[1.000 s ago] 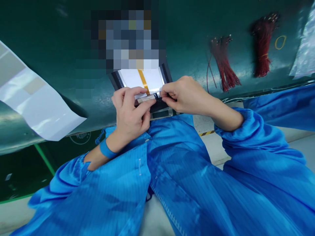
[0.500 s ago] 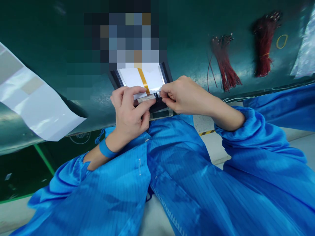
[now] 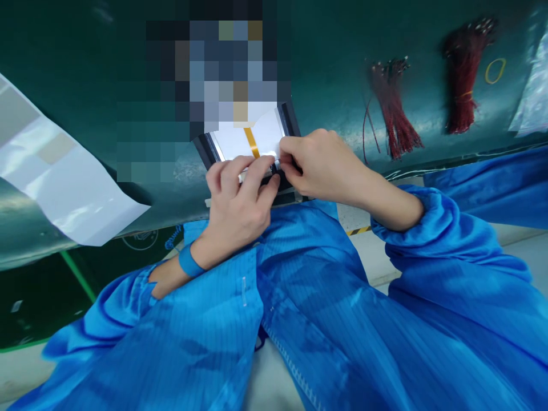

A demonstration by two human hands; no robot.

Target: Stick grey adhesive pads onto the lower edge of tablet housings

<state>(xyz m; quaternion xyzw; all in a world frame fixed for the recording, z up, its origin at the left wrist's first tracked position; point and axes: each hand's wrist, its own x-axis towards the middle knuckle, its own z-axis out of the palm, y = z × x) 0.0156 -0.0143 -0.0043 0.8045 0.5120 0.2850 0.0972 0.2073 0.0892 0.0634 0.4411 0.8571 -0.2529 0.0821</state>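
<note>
A white panel [image 3: 233, 146] with a strip of yellow tape [image 3: 251, 142] down its middle lies in a black frame [image 3: 291, 119] at the table's near edge. Over its near left part my left hand [image 3: 240, 200] is bent, thumb and forefinger closed around a small dark piece [image 3: 274, 168] at the panel's near edge. My right hand [image 3: 323, 162] meets it from the right, thumb and forefinger pinched together at the same spot. What the right fingertips hold is too small and hidden to make out. The panel's far part is blurred out by blocks.
On the green table [image 3: 329, 68], two bundles of dark red wires, one loose [image 3: 396, 108] and one banded [image 3: 462, 85], lie to the right. Beside them are a yellow rubber band [image 3: 495, 71] and a clear plastic bag [image 3: 531, 91]. A white sheet [image 3: 64, 171] overhangs the left edge.
My left hand has shifted right, closer to my right hand, and its fingers have bunched up near the dark piece. My right hand has barely moved.
</note>
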